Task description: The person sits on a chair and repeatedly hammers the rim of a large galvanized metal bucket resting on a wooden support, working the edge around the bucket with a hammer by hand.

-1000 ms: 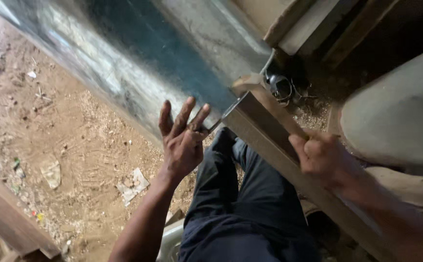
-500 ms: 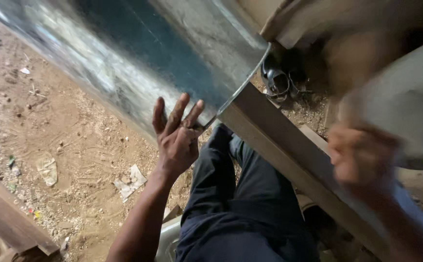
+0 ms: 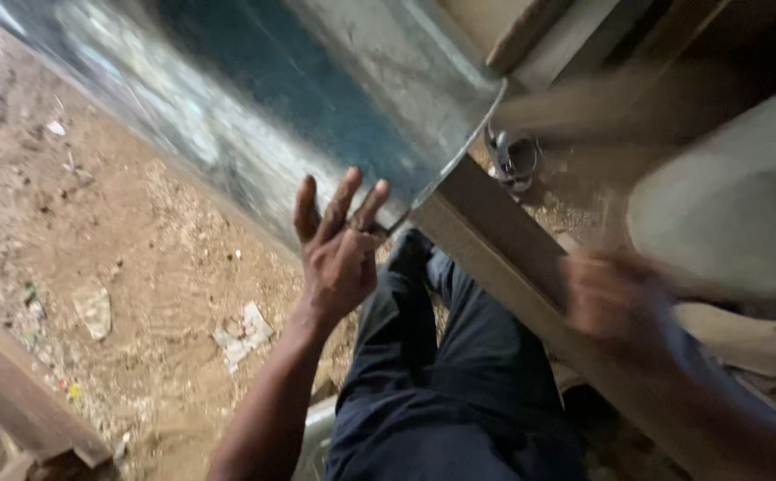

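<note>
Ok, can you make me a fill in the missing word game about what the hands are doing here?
1. The left hand presses flat against a big sheet of ____.
2. The sheet rests on a long ____ beam.
3. The right hand looks ____ in the picture.
4. The floor under the sheet is bare ____.

Missing words: metal, wooden, blurred, dirt

Bare dirt floor (image 3: pixel 121 232) with litter; dim wooden planks (image 3: pixel 530 31) above.

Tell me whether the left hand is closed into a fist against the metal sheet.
No: the left hand presses the metal sheet with fingers spread open.
</note>
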